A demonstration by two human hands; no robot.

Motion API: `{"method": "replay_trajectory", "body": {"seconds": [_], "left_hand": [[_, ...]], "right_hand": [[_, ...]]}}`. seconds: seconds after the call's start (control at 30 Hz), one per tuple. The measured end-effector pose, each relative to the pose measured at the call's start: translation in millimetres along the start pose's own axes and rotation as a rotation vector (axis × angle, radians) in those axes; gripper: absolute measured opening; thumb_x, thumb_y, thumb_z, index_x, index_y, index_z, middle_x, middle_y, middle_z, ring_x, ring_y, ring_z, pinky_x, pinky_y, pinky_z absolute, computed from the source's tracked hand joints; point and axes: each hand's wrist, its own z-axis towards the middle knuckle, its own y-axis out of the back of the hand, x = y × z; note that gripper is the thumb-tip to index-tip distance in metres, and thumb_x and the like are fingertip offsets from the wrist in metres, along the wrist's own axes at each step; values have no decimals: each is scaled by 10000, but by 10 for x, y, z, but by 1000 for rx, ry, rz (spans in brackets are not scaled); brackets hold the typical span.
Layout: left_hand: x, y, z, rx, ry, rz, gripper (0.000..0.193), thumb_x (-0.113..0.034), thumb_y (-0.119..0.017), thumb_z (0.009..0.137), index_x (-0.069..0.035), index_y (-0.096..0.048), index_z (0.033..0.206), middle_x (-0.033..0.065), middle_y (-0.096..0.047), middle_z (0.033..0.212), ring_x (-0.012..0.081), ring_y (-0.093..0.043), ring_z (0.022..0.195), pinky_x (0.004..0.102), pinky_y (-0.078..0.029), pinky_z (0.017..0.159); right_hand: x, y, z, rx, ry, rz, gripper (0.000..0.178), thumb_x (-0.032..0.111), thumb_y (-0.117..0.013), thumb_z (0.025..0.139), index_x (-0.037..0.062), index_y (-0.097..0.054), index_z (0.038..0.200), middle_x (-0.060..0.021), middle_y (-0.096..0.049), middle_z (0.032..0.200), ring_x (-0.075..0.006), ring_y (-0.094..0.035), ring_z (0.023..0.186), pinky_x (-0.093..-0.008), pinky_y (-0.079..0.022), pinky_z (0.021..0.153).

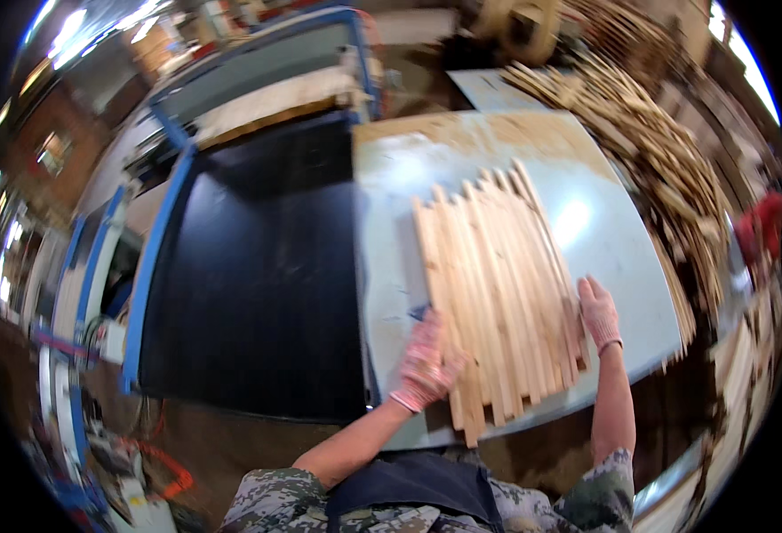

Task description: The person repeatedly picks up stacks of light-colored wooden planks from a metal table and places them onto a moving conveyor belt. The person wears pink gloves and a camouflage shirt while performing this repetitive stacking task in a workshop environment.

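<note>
Wooden slats point(498, 293) lie side by side in a flat row on the pale tabletop point(604, 240), running from its near edge toward the middle, their far ends uneven. The left hand point(426, 364), in a pink knit glove, lies spread and flat on the near left side of the row, fingers pressed on the slats rather than closed around them. The right hand point(598, 313), gloved the same way, rests flat against the row's right edge, fingers straight. A black belt bed point(258, 266) with a blue frame adjoins the tabletop's left edge. More loose strips point(649, 142) are heaped beyond the far right corner.
</note>
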Motion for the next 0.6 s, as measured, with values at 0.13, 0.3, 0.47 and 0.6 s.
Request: {"method": "replay_trajectory", "body": {"seconds": [0.13, 0.3, 0.47, 0.6], "left_hand": [[-78, 215, 7, 34, 109, -25, 992, -524, -714, 954, 73, -321, 1643, 378, -406, 1627, 503, -386, 1538, 542, -252, 1311], [-74, 223, -31, 79, 171, -72, 1046, -564, -708, 951, 46, -265, 1676, 365, -342, 1676, 464, -299, 1601, 518, -202, 1332], [188, 408, -19, -2, 261, -184, 1058, -513, -783, 910, 42, -298, 1669, 364, -357, 1664, 466, -316, 1589, 497, -247, 1317], [684, 1075, -119, -16, 270, -173, 1067, -506, -813, 884, 39, -324, 1659, 374, -373, 1649, 488, -347, 1564, 493, -287, 1300]], "right_hand": [[1174, -102, 34, 230, -185, -42, 677, 587, -445, 1083, 11, -742, 1277, -271, -731, 1278, -431, -667, 1229, -465, -497, 1085], [792, -469, 330, 162, -95, -278, 790, 669, -470, 1050, -64, -765, 1088, -327, -745, 1092, -482, -708, 1095, -543, -545, 950], [1044, -642, 29, 168, -105, -234, 782, 699, -572, 1002, -55, -772, 1055, -288, -761, 1000, -441, -729, 990, -519, -552, 898], [1600, -1018, -457, 185, -47, -138, 702, 656, -692, 962, -43, -762, 983, -242, -759, 894, -396, -726, 877, -491, -560, 840]]}}
